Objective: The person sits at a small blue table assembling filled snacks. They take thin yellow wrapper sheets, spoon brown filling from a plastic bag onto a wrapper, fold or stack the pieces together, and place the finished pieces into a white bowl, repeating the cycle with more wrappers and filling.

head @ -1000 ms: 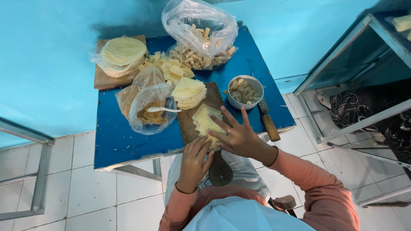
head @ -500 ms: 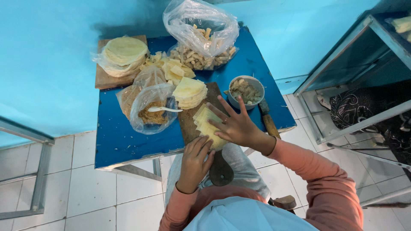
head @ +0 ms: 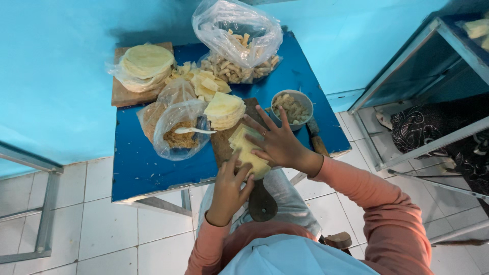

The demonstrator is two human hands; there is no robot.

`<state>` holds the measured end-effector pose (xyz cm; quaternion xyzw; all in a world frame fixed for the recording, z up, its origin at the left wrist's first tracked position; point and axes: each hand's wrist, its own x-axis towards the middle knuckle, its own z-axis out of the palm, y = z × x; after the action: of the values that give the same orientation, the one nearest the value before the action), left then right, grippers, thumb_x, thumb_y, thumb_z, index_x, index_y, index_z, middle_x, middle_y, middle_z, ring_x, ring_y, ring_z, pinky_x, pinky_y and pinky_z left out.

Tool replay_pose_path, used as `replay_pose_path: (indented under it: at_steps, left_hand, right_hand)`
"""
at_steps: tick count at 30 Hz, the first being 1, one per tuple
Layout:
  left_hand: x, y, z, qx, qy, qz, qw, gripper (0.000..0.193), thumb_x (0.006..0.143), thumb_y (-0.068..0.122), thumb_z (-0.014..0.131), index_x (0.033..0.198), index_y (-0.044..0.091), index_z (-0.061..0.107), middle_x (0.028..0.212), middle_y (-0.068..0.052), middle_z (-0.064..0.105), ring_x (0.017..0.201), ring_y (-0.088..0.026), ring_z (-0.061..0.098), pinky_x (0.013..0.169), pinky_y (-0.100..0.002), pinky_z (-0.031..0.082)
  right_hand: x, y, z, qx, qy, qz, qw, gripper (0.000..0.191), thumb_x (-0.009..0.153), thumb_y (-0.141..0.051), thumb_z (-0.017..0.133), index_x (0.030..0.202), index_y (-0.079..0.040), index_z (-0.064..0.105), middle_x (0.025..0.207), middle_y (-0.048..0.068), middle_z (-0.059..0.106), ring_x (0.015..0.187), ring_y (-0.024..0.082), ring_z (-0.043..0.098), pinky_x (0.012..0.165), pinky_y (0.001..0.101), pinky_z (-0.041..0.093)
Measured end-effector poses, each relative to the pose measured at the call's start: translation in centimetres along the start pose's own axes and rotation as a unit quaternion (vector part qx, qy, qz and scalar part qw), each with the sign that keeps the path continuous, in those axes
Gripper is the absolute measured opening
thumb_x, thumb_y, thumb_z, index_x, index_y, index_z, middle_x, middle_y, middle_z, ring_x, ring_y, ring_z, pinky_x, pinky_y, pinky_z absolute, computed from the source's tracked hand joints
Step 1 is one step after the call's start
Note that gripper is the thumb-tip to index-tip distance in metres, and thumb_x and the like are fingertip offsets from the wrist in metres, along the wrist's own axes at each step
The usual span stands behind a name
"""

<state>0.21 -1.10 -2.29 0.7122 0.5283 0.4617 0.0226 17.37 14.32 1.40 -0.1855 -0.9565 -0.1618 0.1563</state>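
Note:
A pale yellow pastry sheet (head: 243, 144) lies on a dark wooden paddle board (head: 222, 145) at the near edge of a small blue table (head: 147, 173). My right hand (head: 277, 142) rests flat on the sheet with its fingers spread. My left hand (head: 230, 186) pinches the sheet's near edge from below. A stack of folded sheets (head: 224, 109) sits at the board's far end. The board's round handle (head: 262, 202) hangs over my lap.
A plastic bag of brown filling with a white spoon (head: 179, 133), a small bowl (head: 291, 104), a bag of rolled pieces (head: 237, 40), round wrappers on a wooden board (head: 145, 63) and a knife (head: 317, 140) crowd the table. A metal rack (head: 423, 91) stands right.
My right hand has slid slightly up and left over the sheet. My left hand stays at the sheet's near edge.

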Motion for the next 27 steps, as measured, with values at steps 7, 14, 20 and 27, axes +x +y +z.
replay_pose_path:
  at_steps: [7,14,20,27]
  left_hand:
    - [1.1,0.5,-0.6,-0.006,-0.042,-0.013,0.999,0.030,0.090,0.015,0.068,0.117,0.002,0.067,0.141,-0.031,0.052,0.104,-0.039,0.055,0.093,-0.049,0.047]
    - [1.3,0.6,-0.6,0.013,-0.052,-0.019,0.998,0.032,0.090,0.016,0.068,0.119,0.002,0.068,0.142,-0.032,0.051,0.103,-0.040,0.054,0.092,-0.049,0.047]
    - [1.1,0.5,-0.4,0.014,-0.051,-0.015,0.999,0.033,0.091,0.017,0.067,0.120,0.002,0.068,0.142,-0.030,0.052,0.104,-0.039,0.054,0.093,-0.049,0.047]
    - [1.0,0.4,-0.3,0.022,-0.041,-0.006,0.999,0.031,0.092,0.016,0.067,0.120,0.002,0.068,0.142,-0.030,0.052,0.103,-0.038,0.054,0.092,-0.048,0.047]
  right_hand:
    - [0.5,0.6,0.1,0.014,-0.003,0.005,1.000,0.046,0.100,-0.051,0.055,0.132,-0.023,0.071,0.169,0.010,0.027,0.158,0.042,0.009,0.111,0.0820,0.011]
    - [1.1,0.9,-0.1,0.007,-0.023,0.008,1.000,0.048,0.100,-0.050,0.056,0.132,-0.019,0.071,0.169,0.012,0.027,0.158,0.040,0.009,0.110,0.0810,0.013]
    - [2.1,1.3,-0.1,-0.019,-0.008,0.000,1.000,0.051,0.097,-0.051,0.057,0.136,-0.020,0.070,0.168,0.012,0.027,0.157,0.040,0.010,0.110,0.0807,0.014]
    - [3.2,1.7,0.8,-0.069,-0.020,-0.009,0.997,0.048,0.097,-0.054,0.058,0.131,-0.022,0.070,0.160,0.011,0.038,0.147,0.038,0.028,0.109,0.0750,0.024]
